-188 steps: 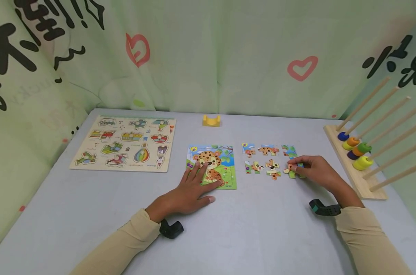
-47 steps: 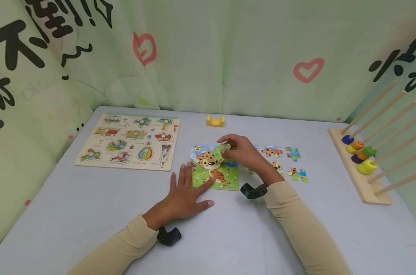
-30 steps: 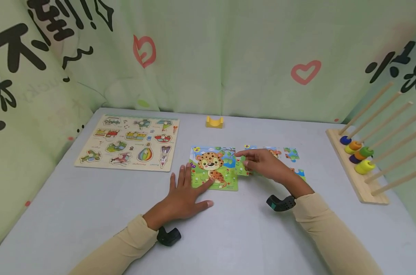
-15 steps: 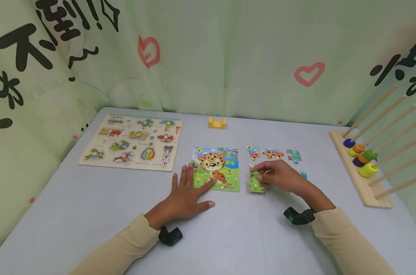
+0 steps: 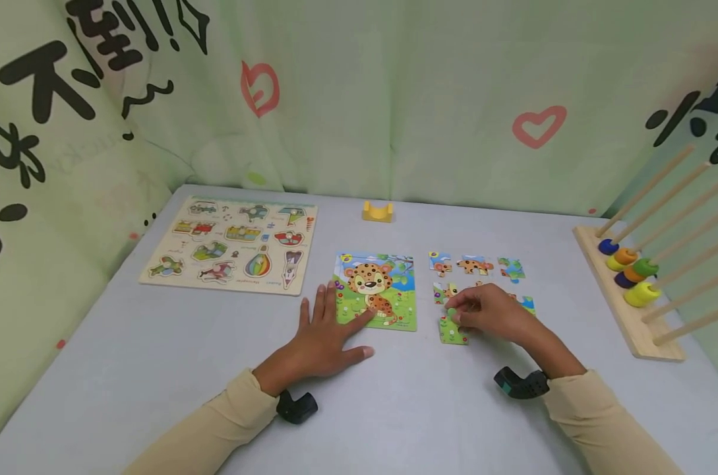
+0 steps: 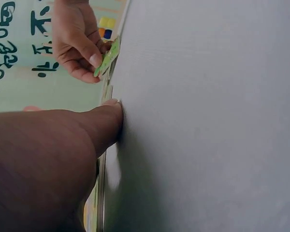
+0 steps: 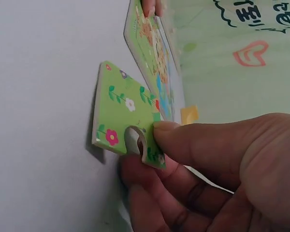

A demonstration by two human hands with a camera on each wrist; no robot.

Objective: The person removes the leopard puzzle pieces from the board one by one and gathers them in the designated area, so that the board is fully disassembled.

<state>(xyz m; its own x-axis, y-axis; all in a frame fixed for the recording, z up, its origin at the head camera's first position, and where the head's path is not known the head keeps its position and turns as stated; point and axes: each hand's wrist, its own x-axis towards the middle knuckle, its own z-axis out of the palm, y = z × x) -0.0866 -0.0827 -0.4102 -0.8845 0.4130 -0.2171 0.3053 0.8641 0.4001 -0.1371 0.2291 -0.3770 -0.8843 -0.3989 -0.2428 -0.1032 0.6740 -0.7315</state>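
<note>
My right hand (image 5: 495, 315) pinches a green jigsaw puzzle piece (image 7: 123, 108) printed with flowers between thumb and fingers. In the right wrist view the piece is tilted, one edge close over the table, with a round notch near the fingers. Its place in the head view is just in front of the two rows of loose puzzle pieces (image 5: 475, 265), some partly covered by the hand. My left hand (image 5: 323, 338) lies flat with fingers spread, fingertips on the lower left part of the square puzzle board (image 5: 403, 310) with a leopard picture.
A wooden vehicle puzzle board (image 5: 228, 251) lies at the back left. Near the curtain stands a small yellow block (image 5: 378, 212). On the right is a wooden peg stand (image 5: 631, 297) with tall rods and several coloured rings.
The right hand has carried the green piece from over the leopard board to the right and nearer the front edge. The left hand stays on the board.
</note>
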